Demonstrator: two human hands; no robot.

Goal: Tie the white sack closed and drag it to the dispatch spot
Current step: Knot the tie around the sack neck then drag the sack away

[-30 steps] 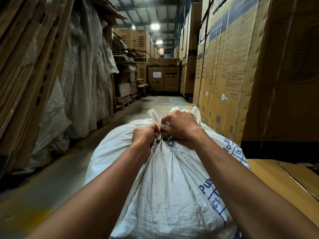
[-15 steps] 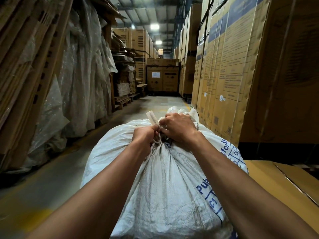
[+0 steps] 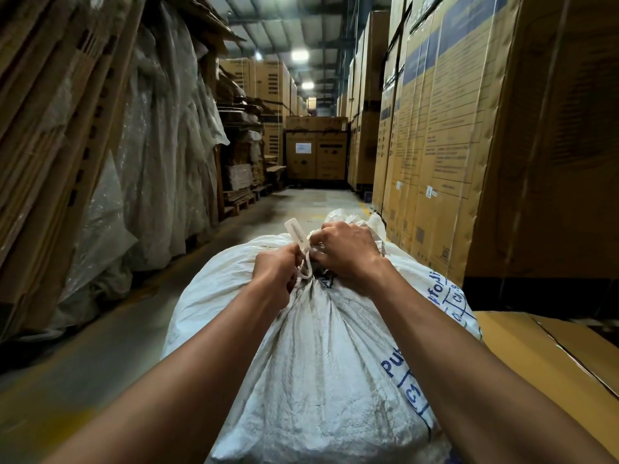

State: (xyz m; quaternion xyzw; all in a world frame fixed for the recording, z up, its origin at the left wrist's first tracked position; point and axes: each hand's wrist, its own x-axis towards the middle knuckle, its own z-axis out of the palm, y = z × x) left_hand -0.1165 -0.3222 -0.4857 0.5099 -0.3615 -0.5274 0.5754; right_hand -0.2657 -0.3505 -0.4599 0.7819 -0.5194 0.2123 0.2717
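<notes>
I'd cinch the thin white plastic seal tie [image 3: 303,262] snug while keeping the neck bunched. My left hand [image 3: 274,271] pinches the tie; my right hand [image 3: 346,254] grips the gathered neck of the bulging white woven sack [image 3: 321,363], which lies on the aisle floor [image 3: 110,333], both arms outstretched.

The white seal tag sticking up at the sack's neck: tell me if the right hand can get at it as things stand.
Probably yes. The right hand grips the gathered neck of the white sack right beside the seal tag, and nothing lies between them; it would have to loosen its grip first.
</notes>
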